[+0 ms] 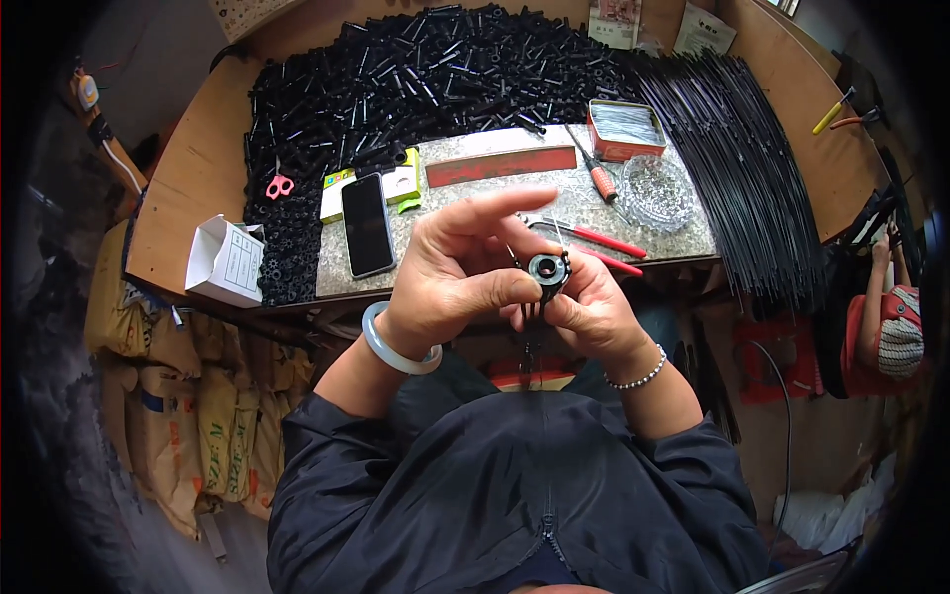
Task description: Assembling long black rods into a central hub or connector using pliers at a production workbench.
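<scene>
**Two hands holding a small black ring part over the bench edge**

Head view: The left hand [450, 277] is curling around a small black ring part [547, 269]. Its thumb is pressing on the side of the part, and its first finger is sticking out straight above it. The right hand [594, 307] is closing on the same part from below and from the right, with the fingers bent around it. So both hands are gripping the part between them. Thin black prongs are hanging down from the part. The part is sitting in the air just in front of the near edge of the bench [198, 168], above the person's lap.

A pale bangle [394, 346] is sitting on the left wrist, and a bead bracelet [638, 376] is sitting on the right wrist.

On the bench, a dark phone [366, 224] is lying near the near edge, left of the hands. A white box [226, 259] is resting at the near left corner. A big heap of black tubes [416, 79] is filling the far side. Long black rods [752, 158] are lying along the right edge. Red-handled pliers [604, 240] are lying just behind the hands. A glass dish [655, 190] and a red tin [625, 129] are sitting farther back. Pink scissors [280, 184] are lying on the heap's left side.
</scene>
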Action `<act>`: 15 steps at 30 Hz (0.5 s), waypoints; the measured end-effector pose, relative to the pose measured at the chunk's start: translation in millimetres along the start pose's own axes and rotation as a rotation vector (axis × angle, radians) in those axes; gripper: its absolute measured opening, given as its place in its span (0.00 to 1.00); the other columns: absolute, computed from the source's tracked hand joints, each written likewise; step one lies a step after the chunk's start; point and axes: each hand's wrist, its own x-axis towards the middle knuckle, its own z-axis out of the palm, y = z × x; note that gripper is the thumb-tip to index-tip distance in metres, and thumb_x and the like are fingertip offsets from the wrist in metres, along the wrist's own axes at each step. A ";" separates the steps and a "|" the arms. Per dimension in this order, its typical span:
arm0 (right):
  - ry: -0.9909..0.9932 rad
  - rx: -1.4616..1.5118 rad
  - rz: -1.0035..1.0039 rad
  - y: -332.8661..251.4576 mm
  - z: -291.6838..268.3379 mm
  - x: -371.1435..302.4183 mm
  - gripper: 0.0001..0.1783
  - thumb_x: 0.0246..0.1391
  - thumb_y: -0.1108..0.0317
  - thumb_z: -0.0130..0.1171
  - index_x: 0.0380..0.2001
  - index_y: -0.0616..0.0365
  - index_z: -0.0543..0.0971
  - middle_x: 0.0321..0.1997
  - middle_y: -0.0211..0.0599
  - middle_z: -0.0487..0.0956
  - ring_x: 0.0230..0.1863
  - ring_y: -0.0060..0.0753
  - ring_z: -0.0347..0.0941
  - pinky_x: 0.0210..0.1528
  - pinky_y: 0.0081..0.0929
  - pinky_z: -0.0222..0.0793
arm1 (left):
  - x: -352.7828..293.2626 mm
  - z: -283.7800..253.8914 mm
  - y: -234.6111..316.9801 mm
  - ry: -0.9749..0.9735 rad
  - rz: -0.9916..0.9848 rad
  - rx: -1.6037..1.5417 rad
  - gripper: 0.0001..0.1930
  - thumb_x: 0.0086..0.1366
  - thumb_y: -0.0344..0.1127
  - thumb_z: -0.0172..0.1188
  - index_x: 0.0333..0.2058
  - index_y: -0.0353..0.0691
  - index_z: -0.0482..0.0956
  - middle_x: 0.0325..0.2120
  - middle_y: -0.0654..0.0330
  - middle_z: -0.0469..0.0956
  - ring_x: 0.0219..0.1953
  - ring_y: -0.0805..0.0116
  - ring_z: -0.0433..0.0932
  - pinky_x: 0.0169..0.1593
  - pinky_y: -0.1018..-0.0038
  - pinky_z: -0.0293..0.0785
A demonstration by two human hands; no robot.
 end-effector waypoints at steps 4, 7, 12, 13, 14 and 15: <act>-0.007 -0.066 -0.050 -0.1 -2.1 0.3 0.09 0.55 0.67 0.59 0.30 0.58 0.70 0.32 0.40 0.78 0.29 0.24 0.73 0.35 0.24 0.74 | 8.0 -2.3 7.5 0.064 -0.136 0.001 0.43 0.50 0.26 0.69 0.63 0.37 0.54 0.38 0.52 0.79 0.37 0.69 0.79 0.44 0.76 0.76; 0.249 -0.342 -0.296 5.5 12.2 -2.9 0.10 0.54 0.68 0.61 0.30 0.58 0.69 0.32 0.40 0.77 0.29 0.25 0.73 0.34 0.21 0.70 | 13.3 3.8 15.1 0.237 -0.128 0.155 0.45 0.48 0.31 0.71 0.63 0.36 0.54 0.43 0.47 0.77 0.44 0.62 0.79 0.50 0.69 0.74; 0.273 -0.254 -0.416 3.5 21.1 -3.0 0.04 0.54 0.75 0.59 0.30 0.62 0.73 0.38 0.38 0.78 0.35 0.20 0.75 0.38 0.21 0.74 | 11.3 21.5 31.6 0.021 0.024 0.852 0.18 0.53 0.22 0.65 0.44 0.29 0.77 0.37 0.53 0.80 0.38 0.70 0.80 0.41 0.77 0.78; 0.242 -0.302 -0.422 4.8 19.6 -2.8 0.04 0.55 0.75 0.58 0.32 0.62 0.73 0.38 0.38 0.78 0.37 0.21 0.75 0.40 0.22 0.75 | 12.8 21.9 31.7 0.022 0.052 0.867 0.16 0.53 0.21 0.65 0.42 0.29 0.78 0.36 0.53 0.80 0.37 0.70 0.81 0.40 0.77 0.78; 0.213 -0.348 -0.428 5.8 18.6 -2.9 0.04 0.56 0.76 0.57 0.34 0.63 0.73 0.38 0.38 0.78 0.38 0.22 0.76 0.41 0.23 0.75 | 11.9 21.4 30.8 0.025 0.090 0.913 0.15 0.53 0.21 0.64 0.41 0.29 0.78 0.35 0.53 0.80 0.36 0.70 0.81 0.39 0.78 0.78; 0.212 -0.349 -0.429 6.5 19.2 -3.7 0.04 0.56 0.76 0.57 0.34 0.63 0.73 0.38 0.38 0.78 0.38 0.22 0.76 0.41 0.23 0.75 | 9.9 20.8 28.8 0.024 0.127 0.954 0.14 0.53 0.21 0.64 0.40 0.29 0.79 0.34 0.52 0.80 0.35 0.70 0.81 0.38 0.78 0.78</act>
